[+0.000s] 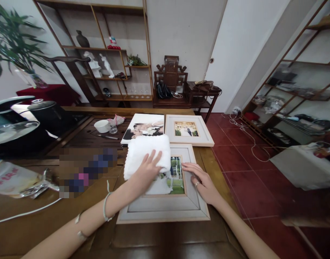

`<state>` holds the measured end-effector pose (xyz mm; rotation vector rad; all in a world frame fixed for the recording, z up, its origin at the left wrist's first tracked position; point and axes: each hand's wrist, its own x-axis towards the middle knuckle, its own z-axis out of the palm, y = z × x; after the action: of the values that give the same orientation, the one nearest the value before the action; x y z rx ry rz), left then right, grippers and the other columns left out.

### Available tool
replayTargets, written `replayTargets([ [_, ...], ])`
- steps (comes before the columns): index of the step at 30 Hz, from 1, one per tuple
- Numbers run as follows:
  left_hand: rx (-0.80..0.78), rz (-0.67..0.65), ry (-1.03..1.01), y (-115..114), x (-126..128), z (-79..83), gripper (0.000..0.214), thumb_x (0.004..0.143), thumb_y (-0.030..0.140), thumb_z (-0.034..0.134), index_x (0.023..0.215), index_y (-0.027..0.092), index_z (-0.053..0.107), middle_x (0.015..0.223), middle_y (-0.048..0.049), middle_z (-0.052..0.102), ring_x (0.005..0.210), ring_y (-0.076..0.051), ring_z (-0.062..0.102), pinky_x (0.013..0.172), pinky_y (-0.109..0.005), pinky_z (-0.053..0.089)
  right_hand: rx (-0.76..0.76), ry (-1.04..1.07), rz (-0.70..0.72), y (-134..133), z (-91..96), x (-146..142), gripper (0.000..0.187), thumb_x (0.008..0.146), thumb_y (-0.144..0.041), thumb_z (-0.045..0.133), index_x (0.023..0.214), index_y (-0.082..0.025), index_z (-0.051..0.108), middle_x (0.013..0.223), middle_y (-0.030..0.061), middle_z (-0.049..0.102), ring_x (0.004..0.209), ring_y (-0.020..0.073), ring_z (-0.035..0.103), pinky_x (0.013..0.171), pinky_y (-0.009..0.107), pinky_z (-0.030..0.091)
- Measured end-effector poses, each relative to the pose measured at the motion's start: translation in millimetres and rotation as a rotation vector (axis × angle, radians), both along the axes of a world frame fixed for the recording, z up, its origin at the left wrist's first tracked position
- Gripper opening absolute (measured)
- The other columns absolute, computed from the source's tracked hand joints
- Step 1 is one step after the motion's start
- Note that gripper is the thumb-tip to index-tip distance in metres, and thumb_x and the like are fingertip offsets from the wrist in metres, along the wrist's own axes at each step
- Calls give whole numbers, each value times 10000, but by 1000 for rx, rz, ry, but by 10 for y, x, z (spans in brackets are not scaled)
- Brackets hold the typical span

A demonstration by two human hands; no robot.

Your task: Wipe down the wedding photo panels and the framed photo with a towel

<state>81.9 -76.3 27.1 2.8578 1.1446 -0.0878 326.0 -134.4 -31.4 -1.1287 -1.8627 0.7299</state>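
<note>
On the wooden table lies a picture frame (pixel 165 207) with a pale border and an outdoor photo (pixel 178 176) inside. A folded white towel (pixel 143 148) covers the frame's upper left part. My left hand (pixel 150 167) rests on this towel, fingers spread and flat, the thumb side near its right edge. Across the frame's right border lies my right hand (pixel 202 180), fingers stretched out with the tips by the photo's inner edge; a ring shows on it. Behind stand a second framed photo (pixel 186 128) and an unframed photo panel (pixel 143 126), both lying flat.
To the left are a dark kettle (pixel 43 111), a white cup (pixel 102 126), a crumpled pink wrapper (pixel 117 119) and a printed bag (pixel 8 180). A white cable (pixel 32 211) crosses the table. Beyond are a carved chair (pixel 170 79) and shelves; the red tiled floor (pixel 235 158) lies right.
</note>
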Motion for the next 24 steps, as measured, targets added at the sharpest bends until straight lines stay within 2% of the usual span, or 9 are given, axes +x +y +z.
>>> replayTargets([
  [4, -162, -51, 134, -411, 40, 147, 556, 642, -7, 597, 1175, 148, 593, 1452, -210, 296, 1325, -427, 245, 1027, -567, 299, -6, -5, -7, -3, 13, -10, 388, 851, -126, 410, 1163, -273, 586, 1290, 50, 546, 1252, 236, 425, 1065, 513, 309],
  [8, -354, -148, 196, -835, -32, 184, 480, 652, 80, 651, 1121, 178, 643, 1459, -192, 291, 1293, -457, 295, 972, -576, 371, -9, -10, -4, -7, 21, -13, 407, 845, -108, 402, 1168, -273, 586, 1300, 50, 537, 1251, 241, 422, 1061, 529, 310],
  [12, -438, -184, 157, -1005, -79, 157, 425, 657, 80, 646, 1067, 188, 675, 1478, -152, 261, 1307, -443, 272, 987, -571, 369, -15, -15, -6, -9, 23, -13, 403, 843, -103, 405, 1160, -271, 589, 1297, 44, 539, 1254, 232, 420, 1068, 505, 310],
  [14, -423, -163, 146, -959, -51, 145, 485, 639, 80, 655, 1114, 179, 649, 1489, -159, 223, 1323, -443, 228, 1005, -578, 342, -17, -18, -9, -8, 22, -13, 397, 845, -105, 405, 1156, -268, 591, 1292, 43, 542, 1254, 227, 421, 1071, 493, 308],
  [17, -338, -121, 107, -738, 12, 113, 626, 608, 52, 648, 1211, 202, 574, 1508, -154, 164, 1346, -425, 161, 1042, -577, 282, -12, -16, -11, -4, 18, -9, 384, 854, -121, 403, 1155, -270, 591, 1287, 42, 547, 1249, 228, 426, 1066, 490, 314],
  [20, -186, -54, 8, -417, 37, 46, 655, 635, -31, 535, 1245, 209, 534, 1511, -128, 190, 1366, -369, 152, 1077, -540, 249, 5, -11, 1, 3, 12, -3, 369, 864, -151, 407, 1162, -274, 586, 1294, 41, 544, 1244, 234, 431, 1056, 490, 324],
  [24, 43, 15, -154, -48, 16, -79, 659, 626, -112, 391, 1216, 140, 541, 1509, -132, 197, 1383, -321, 128, 1100, -499, 234, 12, -4, 12, 7, 10, 0, 367, 865, -154, 407, 1166, -272, 580, 1297, 46, 541, 1244, 233, 431, 1056, 478, 325],
])
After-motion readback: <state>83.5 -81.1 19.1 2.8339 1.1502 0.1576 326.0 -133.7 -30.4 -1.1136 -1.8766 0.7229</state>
